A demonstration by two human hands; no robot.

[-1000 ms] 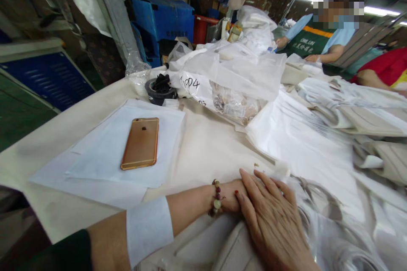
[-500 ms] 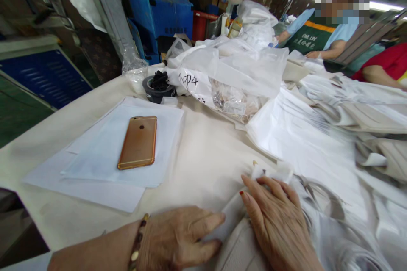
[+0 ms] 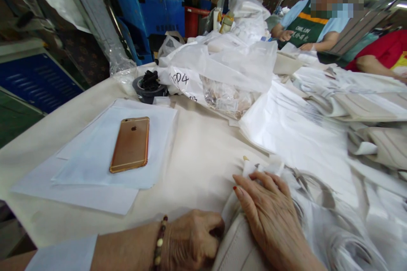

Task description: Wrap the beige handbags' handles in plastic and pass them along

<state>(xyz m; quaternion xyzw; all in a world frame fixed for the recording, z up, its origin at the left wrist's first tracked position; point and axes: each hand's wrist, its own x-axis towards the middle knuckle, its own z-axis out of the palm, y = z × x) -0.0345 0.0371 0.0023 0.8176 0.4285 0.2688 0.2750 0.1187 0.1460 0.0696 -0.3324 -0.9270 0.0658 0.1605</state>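
A beige leather bag (image 3: pixel 237 241) with stitched seams lies at the bottom centre, partly covered by white wrapping. My right hand (image 3: pixel 269 216) rests on it, palm down, fingers stretched out and slightly apart. At the bag's left edge, my left hand (image 3: pixel 193 237), with a beaded bracelet at the wrist, has its fingers curled against the edge; the fingertips are hidden. A curved beige strap (image 3: pixel 318 188) shows through white wrapping just right of my right hand.
A gold phone (image 3: pixel 130 144) lies on white paper sheets (image 3: pixel 92 165) at left. Behind are a tape roll (image 3: pixel 149 93) holding black bits and plastic bags (image 3: pixel 222 59). More wrapped beige pieces (image 3: pixel 375 106) fill the right. Across the table a person in a green apron (image 3: pixel 302 25) works beside a red sleeve (image 3: pixel 388 51).
My left hand has moved right, its fingers curling in against the bag's edge. My right hand stays on top of the bag. The whole view has shifted slightly.
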